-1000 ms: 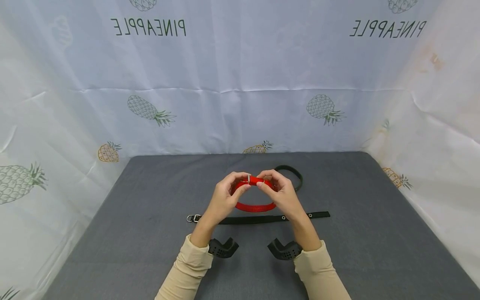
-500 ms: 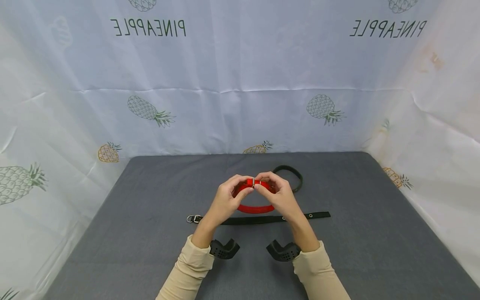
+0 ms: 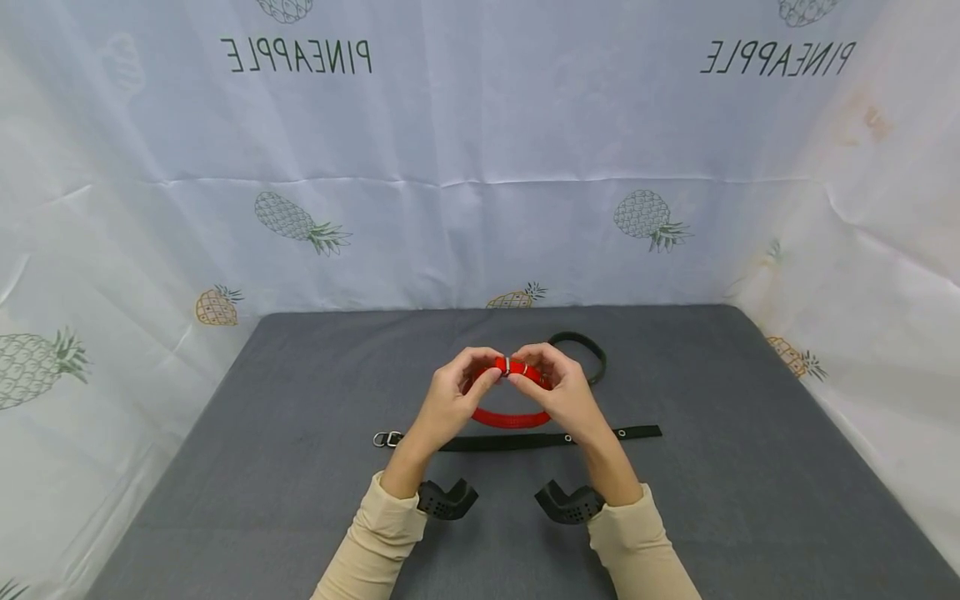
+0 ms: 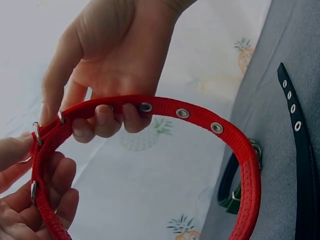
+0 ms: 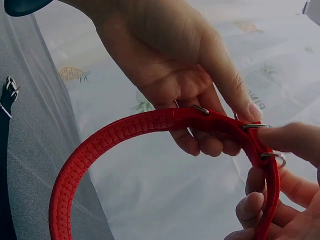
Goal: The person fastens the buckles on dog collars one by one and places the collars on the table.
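Observation:
A red collar [image 3: 512, 420] is held up in a loop between both hands, with its metal buckle [image 4: 37, 134] at the top of the loop. The left hand [image 3: 450, 398] pinches the strap beside the buckle. In the left wrist view, its other fingers curl round the part with metal eyelets [image 4: 182, 113]. On the buckle's other side the right hand [image 3: 564, 392] pinches the collar, thumb near the metal bar, fingers curled beneath the band [image 5: 120, 132]. A black collar [image 3: 510, 441] lies stretched flat below the hands.
A dark looped collar [image 3: 600, 354] lies behind the right hand. The grey tabletop [image 3: 300, 500] bears these things, and a white pineapple-print curtain [image 3: 450, 242] hangs round its back and sides. Each wrist wears a black camera mount [image 3: 448, 500].
The buckle of the red collar has shifted slightly right, and red strap now shows on its left side too. Both hands keep hold of the collar. The two dark collars have not moved.

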The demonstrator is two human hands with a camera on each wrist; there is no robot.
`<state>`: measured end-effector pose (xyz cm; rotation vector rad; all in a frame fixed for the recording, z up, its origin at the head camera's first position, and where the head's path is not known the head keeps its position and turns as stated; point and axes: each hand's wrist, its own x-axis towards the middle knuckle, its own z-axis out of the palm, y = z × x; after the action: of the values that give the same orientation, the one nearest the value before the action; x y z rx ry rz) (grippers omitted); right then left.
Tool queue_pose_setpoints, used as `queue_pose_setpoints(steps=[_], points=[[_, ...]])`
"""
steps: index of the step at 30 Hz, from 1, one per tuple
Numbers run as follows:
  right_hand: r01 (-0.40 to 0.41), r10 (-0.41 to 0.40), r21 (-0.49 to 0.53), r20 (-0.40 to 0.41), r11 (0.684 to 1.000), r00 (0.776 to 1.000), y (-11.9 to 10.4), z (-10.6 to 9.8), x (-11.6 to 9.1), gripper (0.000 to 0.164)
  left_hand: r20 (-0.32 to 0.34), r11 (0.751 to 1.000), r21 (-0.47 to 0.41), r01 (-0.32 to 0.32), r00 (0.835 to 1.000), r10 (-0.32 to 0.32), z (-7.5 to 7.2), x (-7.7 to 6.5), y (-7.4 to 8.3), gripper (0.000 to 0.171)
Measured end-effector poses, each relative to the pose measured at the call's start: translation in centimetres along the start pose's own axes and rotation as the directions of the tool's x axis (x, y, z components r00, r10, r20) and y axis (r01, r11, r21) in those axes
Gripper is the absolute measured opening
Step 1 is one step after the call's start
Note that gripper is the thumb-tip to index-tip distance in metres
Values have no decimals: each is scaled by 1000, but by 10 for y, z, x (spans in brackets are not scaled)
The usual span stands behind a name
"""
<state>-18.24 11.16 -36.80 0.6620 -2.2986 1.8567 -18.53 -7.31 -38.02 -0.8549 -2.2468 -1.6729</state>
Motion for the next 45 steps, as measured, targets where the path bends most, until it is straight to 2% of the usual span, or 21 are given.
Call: queue_pose_setpoints(steps=[6, 14, 24, 37, 45], points=[[38, -39, 20, 45, 999, 998, 2, 1, 1, 33, 2, 999, 19, -30, 1000, 30, 0, 1, 1, 25], [22, -23, 16, 33, 1000, 999, -1, 3, 0, 30, -10, 998, 35, -51, 999, 51, 0, 1, 3, 25], [28, -30, 30, 62, 999, 998, 0, 2, -1, 32, -27, 996, 32, -79, 996, 80, 0, 0, 2, 24], [32, -32, 0, 52, 1000, 998, 2, 3, 0, 22, -71, 989, 56, -140, 987, 144, -1, 1, -2, 21], [38, -37, -21, 44, 999, 998, 4, 2, 1, 21, -87, 993, 66, -98, 991, 104, -3, 1, -1, 22]])
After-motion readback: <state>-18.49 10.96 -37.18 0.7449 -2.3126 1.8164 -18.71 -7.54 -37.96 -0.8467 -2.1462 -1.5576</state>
